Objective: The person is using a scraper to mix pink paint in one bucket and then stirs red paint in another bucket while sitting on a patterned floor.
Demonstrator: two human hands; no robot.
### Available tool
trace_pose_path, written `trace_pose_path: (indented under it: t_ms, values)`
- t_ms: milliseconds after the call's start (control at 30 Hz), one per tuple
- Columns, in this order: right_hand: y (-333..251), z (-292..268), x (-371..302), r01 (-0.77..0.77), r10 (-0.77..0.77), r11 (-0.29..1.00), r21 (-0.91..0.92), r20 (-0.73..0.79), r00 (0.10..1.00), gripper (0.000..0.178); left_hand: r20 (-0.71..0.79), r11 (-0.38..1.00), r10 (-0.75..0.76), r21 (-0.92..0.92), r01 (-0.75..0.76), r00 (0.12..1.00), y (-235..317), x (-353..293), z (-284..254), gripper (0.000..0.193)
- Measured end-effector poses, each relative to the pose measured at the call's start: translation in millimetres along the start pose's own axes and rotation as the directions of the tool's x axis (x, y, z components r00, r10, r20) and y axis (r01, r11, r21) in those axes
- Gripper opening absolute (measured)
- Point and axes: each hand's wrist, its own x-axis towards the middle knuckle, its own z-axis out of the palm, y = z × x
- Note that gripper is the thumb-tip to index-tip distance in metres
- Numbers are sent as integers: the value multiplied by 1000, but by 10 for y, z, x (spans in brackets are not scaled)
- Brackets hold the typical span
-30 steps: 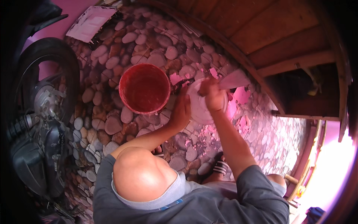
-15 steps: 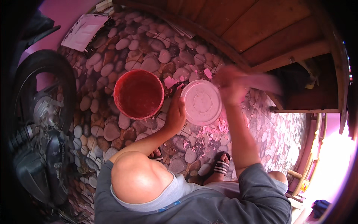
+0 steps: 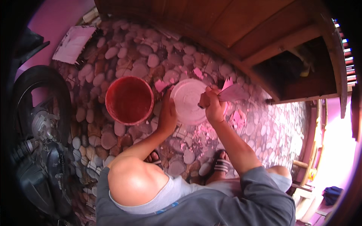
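Observation:
A round whitish lid [image 3: 187,98], with raised rings and pink smears, is in front of me. At its left edge my left hand [image 3: 168,111] grips the rim, fingers partly hidden. My right hand [image 3: 214,106] is closed round the handle of a scraper [image 3: 233,93], over the lid's right side. The scraper's wide blade, stained pink, points right, while the handle end is toward the lid's middle. To the left of my left hand stands an open red bucket [image 3: 130,101], coated red inside.
Pink flakes [image 3: 206,132] litter the pebble-patterned floor [image 3: 102,132], with larger pieces right of the lid. A motorcycle [image 3: 45,132] stands at the left. Wooden furniture [image 3: 211,26] lines the far and right side. A pale board [image 3: 74,43] lies at the far left.
My right hand and the scraper have moved left, from beyond the lid's right edge to over it; the motion blur is gone. My left hand still grips the lid's left edge.

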Motion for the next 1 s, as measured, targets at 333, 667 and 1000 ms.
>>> trace_pose_path:
  t_ms: [333, 667, 1000]
  values:
    - [442, -548, 44, -350, 47, 615, -706, -410, 911, 50, 108, 983, -78, -156, 94, 991, -124, 154, -157, 65]
    - [-1705, 111, 933, -110, -121, 808, -579, -346, 930, 68, 69, 916, 209, -362, -171, 975, 1738, 827, -495, 70]
    - [326, -573, 175, -417, 156, 675, -609, -435, 887, 75, 165, 987, 11, -158, 15, 986, -314, 42, -23, 60]
